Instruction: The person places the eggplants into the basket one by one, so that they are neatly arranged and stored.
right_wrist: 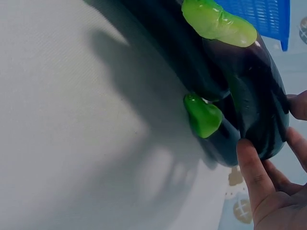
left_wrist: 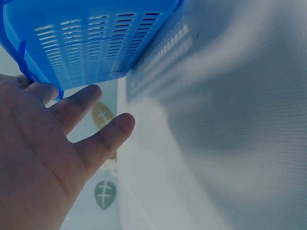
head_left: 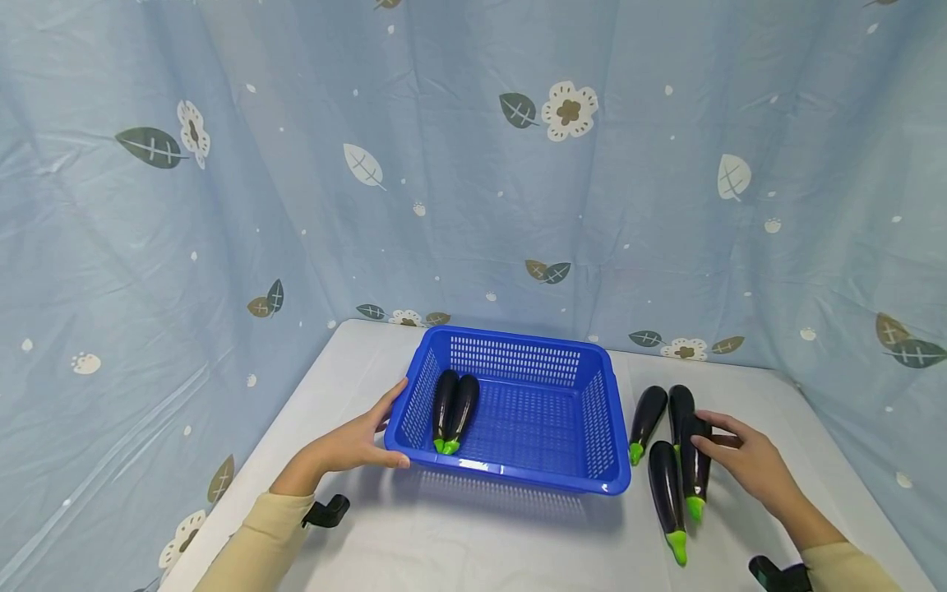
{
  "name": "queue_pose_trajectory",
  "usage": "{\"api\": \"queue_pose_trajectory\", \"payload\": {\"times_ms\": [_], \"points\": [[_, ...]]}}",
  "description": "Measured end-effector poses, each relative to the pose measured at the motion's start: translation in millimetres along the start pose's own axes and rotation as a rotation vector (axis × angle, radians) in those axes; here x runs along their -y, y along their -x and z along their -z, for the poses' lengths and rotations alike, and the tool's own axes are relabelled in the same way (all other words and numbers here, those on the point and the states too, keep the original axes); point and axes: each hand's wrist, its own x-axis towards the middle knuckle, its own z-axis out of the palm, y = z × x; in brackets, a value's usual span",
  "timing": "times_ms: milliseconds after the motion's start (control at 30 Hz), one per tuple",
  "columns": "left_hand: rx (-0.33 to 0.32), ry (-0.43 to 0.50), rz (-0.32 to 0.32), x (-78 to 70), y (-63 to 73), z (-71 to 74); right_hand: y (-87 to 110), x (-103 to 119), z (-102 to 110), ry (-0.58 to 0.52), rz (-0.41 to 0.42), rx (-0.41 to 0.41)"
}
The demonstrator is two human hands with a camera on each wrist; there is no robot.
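A blue plastic basket [head_left: 510,481] with slotted walls stands on the table, and two dark eggplants [head_left: 464,404] with green stems lie side by side at its left end. My left hand [head_left: 355,444] is at the basket's left front corner, touching the rim; its fingers [left_wrist: 108,139] are straight and spread. To the basket's right are several more eggplants [head_left: 648,415]. My right hand [head_left: 755,462] pinches one eggplant [head_left: 695,469] near its rounded end, between thumb and fingers [right_wrist: 254,170]. That eggplant's green stem [right_wrist: 218,21] points toward the front.
A white cloth [head_left: 473,551] covers the table. Behind and to the sides hangs a blue curtain [head_left: 459,222] printed with leaves and flowers. Another eggplant [head_left: 667,493] lies close to the pinched one, and one [head_left: 681,403] lies behind it. Black wrist straps show at both sleeves.
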Motion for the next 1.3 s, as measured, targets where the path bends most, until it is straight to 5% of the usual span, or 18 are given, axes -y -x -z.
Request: {"api": "queue_pose_trajectory", "payload": {"times_ms": [1300], "points": [[0.004, 0.009, 0.006, -3.0, 1.3, 0.6, -14.2, 34, -12, -0.002, 0.067, -0.005]]}}
